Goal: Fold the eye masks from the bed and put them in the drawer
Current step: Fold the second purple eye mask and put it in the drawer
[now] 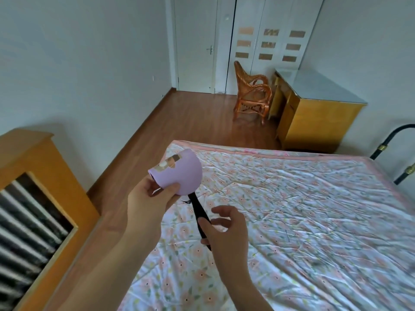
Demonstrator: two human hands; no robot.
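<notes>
A lilac eye mask (179,173) is folded into a rounded half and held up over the near left corner of the bed (303,209). My left hand (150,198) pinches its lower edge between thumb and fingers. The mask's black strap (198,212) hangs down and to the right from it. My right hand (226,230) grips the strap's lower part, thumb across it, the other fingers spread. No drawer interior is visible.
The bed has a floral quilt and a black metal frame (390,142) at the far right. An orange wooden cabinet (45,167) stands at the left. A rattan chair (251,95) and a yellow desk (318,117) stand beyond on the wood floor.
</notes>
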